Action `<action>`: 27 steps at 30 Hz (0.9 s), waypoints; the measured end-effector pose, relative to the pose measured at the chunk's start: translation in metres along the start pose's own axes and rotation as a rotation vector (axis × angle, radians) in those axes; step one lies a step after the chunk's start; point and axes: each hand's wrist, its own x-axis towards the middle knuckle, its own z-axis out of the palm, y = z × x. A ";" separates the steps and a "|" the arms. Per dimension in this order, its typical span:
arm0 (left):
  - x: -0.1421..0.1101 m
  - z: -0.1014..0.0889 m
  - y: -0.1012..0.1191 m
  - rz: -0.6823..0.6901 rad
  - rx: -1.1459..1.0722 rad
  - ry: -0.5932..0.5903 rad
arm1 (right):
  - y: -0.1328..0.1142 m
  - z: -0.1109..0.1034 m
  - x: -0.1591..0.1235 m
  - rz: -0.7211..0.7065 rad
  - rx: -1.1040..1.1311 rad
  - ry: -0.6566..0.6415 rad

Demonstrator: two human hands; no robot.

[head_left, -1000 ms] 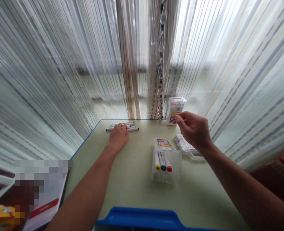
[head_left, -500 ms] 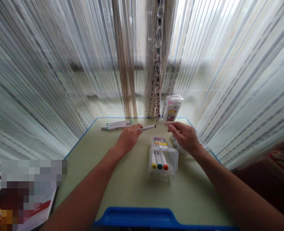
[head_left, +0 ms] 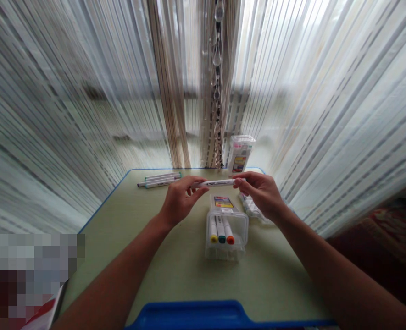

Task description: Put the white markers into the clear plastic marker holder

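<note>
A white marker [head_left: 219, 183] is held level above the table between my two hands. My left hand [head_left: 184, 197] pinches its left end, and my right hand [head_left: 259, 190] grips the right end between thumb and fingers, covering that tip. Below them, a clear plastic box [head_left: 244, 229] lies on its side with its mouth facing me. Inside it are three white markers [head_left: 222, 229] with yellow, teal and orange ends. Left of my left hand, several more white markers [head_left: 159, 179] lie together on the table.
A second clear box [head_left: 240, 156] of markers stands upright at the table's back edge. Clear plastic pieces [head_left: 254, 208] lie under my right hand. The green table [head_left: 175, 270] has a blue tray edge [head_left: 192, 314] in front; string curtains [head_left: 137, 91] hang behind.
My right hand has taken hold of the right end of the marker, which only my left hand held before. The view has shifted slightly to the right.
</note>
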 end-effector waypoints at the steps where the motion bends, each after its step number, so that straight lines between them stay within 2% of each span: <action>1: 0.000 0.000 -0.001 -0.040 -0.029 0.005 | 0.003 -0.002 0.001 0.005 0.014 0.010; 13: 0.001 0.000 0.001 -0.329 -0.427 -0.011 | 0.017 -0.008 0.004 0.067 0.151 0.009; 16: 0.001 0.001 0.001 -0.342 -0.490 -0.004 | 0.018 -0.008 0.004 0.082 0.144 0.005; 27: 0.001 0.010 0.002 -0.335 -0.509 0.035 | 0.010 -0.001 -0.002 0.077 0.036 0.015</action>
